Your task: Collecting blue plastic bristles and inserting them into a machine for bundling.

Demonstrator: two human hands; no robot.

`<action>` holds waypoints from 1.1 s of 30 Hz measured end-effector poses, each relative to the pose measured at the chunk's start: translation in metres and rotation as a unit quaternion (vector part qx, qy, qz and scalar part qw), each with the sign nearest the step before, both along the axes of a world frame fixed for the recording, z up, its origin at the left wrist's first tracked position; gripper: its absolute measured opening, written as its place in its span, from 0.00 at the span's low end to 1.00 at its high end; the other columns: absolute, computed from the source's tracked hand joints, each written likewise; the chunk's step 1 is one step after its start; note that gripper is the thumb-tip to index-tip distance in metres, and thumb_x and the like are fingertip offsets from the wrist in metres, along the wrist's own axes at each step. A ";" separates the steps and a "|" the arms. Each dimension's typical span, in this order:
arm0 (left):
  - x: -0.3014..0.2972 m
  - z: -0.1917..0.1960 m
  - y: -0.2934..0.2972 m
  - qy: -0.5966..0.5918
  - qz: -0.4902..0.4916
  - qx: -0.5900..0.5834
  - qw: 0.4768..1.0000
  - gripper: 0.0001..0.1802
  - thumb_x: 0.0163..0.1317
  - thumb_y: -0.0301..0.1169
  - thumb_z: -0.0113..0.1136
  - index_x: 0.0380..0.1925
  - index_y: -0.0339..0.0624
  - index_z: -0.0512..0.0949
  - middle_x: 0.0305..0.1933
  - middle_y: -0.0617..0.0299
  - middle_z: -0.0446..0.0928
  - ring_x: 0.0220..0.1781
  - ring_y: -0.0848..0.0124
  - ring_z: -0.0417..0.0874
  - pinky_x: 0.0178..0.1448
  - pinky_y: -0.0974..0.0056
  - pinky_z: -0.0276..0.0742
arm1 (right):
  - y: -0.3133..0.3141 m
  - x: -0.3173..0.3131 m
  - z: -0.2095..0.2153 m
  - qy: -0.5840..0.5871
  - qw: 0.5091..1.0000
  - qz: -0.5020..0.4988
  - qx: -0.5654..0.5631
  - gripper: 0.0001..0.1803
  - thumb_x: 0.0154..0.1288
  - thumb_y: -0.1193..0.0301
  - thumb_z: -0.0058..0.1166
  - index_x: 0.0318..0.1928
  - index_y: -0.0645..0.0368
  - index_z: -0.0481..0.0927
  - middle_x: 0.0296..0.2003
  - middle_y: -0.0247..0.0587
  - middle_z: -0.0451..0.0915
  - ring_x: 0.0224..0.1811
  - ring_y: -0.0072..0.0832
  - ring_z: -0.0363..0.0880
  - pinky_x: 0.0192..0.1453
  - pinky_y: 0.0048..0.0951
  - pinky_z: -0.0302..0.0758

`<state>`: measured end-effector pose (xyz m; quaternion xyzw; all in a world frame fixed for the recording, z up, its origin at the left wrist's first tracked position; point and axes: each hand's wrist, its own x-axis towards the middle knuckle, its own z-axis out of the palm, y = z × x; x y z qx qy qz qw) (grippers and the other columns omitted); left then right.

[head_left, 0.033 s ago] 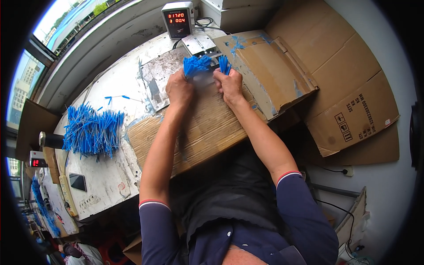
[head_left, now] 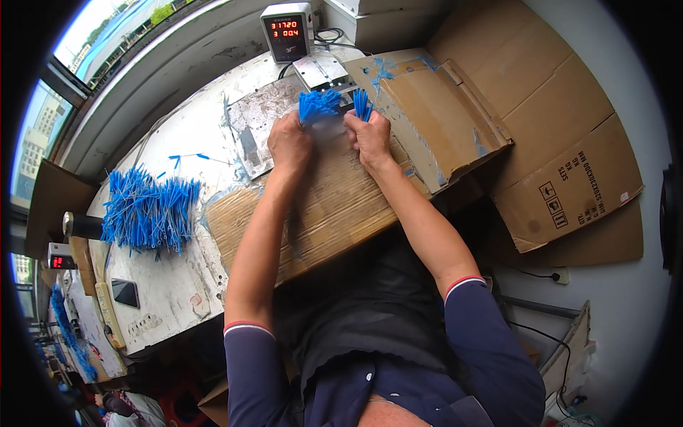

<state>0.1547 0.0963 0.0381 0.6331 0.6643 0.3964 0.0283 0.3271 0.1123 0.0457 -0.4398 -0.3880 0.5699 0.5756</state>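
My left hand (head_left: 289, 144) is closed round a thick bundle of thin blue-ended sticks (head_left: 319, 105), whose blue ends fan out above the fist. Close by on the right, my right hand (head_left: 370, 139) pinches a smaller bundle of blue-ended sticks (head_left: 362, 105), held roughly upright. The space between the two fists is blurred, and the lower parts of both bundles are hidden. Both hands are above the far edge of a flat cardboard sheet (head_left: 334, 206). A large heap of the same thin blue and whitish sticks (head_left: 149, 212) lies to the left on the worn white table (head_left: 178, 285).
Beyond my hands stands a device with a red digital display (head_left: 287, 32), beside a metal plate (head_left: 320, 70). A taped cardboard box (head_left: 434, 107) sits on the right. A few loose blue pieces (head_left: 188, 156), a phone (head_left: 126, 292) and a power strip (head_left: 107, 313) lie at the left.
My left hand and its bundle have shifted very slightly to the right. My right hand looks unmoved.
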 end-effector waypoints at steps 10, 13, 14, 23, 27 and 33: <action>0.000 -0.001 0.005 0.084 -0.007 0.023 0.996 0.07 0.58 0.30 0.65 0.34 0.40 0.79 0.38 0.51 0.84 0.43 0.51 0.82 0.49 0.49 0.79 | -0.008 0.002 -0.001 0.067 0.998 -0.017 0.014 0.06 0.63 0.76 0.62 0.38 0.58 0.78 0.26 0.32 0.80 0.17 0.15 0.72 0.14 0.18 0.61; -0.004 0.000 0.002 0.078 0.008 0.049 0.996 0.06 0.59 0.30 0.64 0.35 0.40 0.79 0.37 0.50 0.84 0.41 0.50 0.84 0.47 0.48 0.79 | -0.011 0.003 0.000 0.080 0.997 -0.006 0.020 0.06 0.64 0.76 0.63 0.39 0.57 0.78 0.27 0.32 0.80 0.17 0.14 0.72 0.14 0.17 0.61; -0.008 0.000 0.001 0.079 0.007 0.050 0.996 0.06 0.59 0.30 0.64 0.35 0.40 0.79 0.37 0.50 0.84 0.41 0.50 0.84 0.47 0.48 0.79 | -0.012 0.003 0.001 0.081 0.996 -0.006 0.021 0.06 0.64 0.76 0.63 0.39 0.57 0.78 0.27 0.32 0.80 0.17 0.14 0.72 0.14 0.17 0.61; -0.029 0.005 -0.035 -0.088 0.031 -0.065 0.993 0.14 0.65 0.45 0.69 0.37 0.46 0.86 0.30 0.49 0.85 0.36 0.53 0.89 0.42 0.54 0.80 | -0.012 0.001 0.005 0.063 0.998 0.005 0.008 0.09 0.63 0.73 0.65 0.42 0.60 0.80 0.29 0.33 0.80 0.19 0.13 0.70 0.17 0.17 0.60; -0.018 0.018 -0.052 -0.093 0.023 -0.073 0.993 0.15 0.63 0.45 0.70 0.35 0.45 0.86 0.30 0.49 0.86 0.36 0.52 0.89 0.41 0.53 0.80 | -0.014 0.003 0.005 0.052 0.999 0.002 0.016 0.09 0.64 0.73 0.64 0.43 0.61 0.80 0.27 0.30 0.78 0.19 0.13 0.69 0.17 0.17 0.60; -0.014 0.009 -0.056 0.117 -0.044 -0.030 0.992 0.06 0.59 0.31 0.62 0.31 0.40 0.81 0.35 0.51 0.84 0.42 0.49 0.85 0.46 0.48 0.80 | -0.013 0.002 0.003 0.041 0.999 0.009 0.032 0.06 0.65 0.75 0.61 0.41 0.59 0.79 0.27 0.30 0.80 0.18 0.13 0.72 0.17 0.17 0.65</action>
